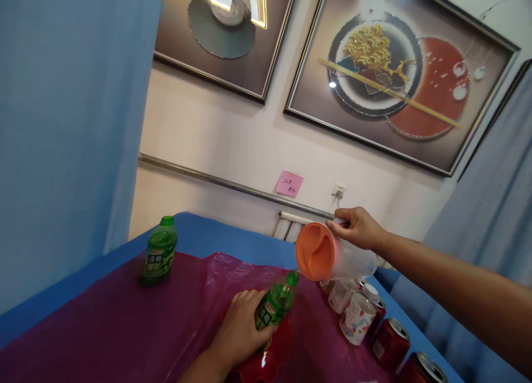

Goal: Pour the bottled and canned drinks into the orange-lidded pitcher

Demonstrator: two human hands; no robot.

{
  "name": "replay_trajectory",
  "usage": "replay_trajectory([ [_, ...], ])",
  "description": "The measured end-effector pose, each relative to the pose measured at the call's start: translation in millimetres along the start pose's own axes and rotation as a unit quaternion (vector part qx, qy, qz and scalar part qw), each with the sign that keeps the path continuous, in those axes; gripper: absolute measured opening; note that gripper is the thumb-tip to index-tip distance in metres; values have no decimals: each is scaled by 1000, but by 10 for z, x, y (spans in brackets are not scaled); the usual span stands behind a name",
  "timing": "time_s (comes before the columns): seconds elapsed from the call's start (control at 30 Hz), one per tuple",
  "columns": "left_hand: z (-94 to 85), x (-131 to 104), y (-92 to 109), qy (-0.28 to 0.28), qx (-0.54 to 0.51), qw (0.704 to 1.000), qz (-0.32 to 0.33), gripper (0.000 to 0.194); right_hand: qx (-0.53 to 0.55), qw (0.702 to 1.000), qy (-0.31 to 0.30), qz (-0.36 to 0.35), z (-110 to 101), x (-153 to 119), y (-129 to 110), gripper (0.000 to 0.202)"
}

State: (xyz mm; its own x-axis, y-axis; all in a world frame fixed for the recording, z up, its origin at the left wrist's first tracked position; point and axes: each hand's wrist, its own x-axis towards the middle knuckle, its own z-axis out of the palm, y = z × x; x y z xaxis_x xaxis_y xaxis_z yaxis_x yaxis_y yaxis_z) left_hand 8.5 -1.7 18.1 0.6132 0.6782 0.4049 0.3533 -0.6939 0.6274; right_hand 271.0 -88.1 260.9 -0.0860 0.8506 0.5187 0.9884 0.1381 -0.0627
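Observation:
My left hand (pixel 241 327) is wrapped round a green plastic bottle (pixel 274 306), which is uncapped and leans to the right. Below that bottle lies a shiny red dish (pixel 280 352), partly hidden by the hand. My right hand (pixel 359 228) grips the handle of a translucent pitcher (pixel 355 261) with an orange lid (pixel 316 251). The pitcher is tipped on its side, its lid facing left, a little above and to the right of the bottle's mouth. I cannot make out any liquid between them.
Another green bottle (pixel 160 251) stands upright at the left on the purple plastic sheet (pixel 124 316). At the right are a clear labelled bottle (pixel 358 318), several red cans (pixel 390 344) and other containers. A blue curtain (pixel 70 122) hangs at the left; a metal rail (pixel 233 184) runs along the wall.

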Motion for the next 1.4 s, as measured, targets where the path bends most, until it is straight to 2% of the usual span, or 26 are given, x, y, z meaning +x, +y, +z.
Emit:
replay_trajectory([
  [1.4, 38, -13, -52, 9, 9, 1000, 11, 44, -15, 1000, -8, 4, -28, 2, -13, 45],
])
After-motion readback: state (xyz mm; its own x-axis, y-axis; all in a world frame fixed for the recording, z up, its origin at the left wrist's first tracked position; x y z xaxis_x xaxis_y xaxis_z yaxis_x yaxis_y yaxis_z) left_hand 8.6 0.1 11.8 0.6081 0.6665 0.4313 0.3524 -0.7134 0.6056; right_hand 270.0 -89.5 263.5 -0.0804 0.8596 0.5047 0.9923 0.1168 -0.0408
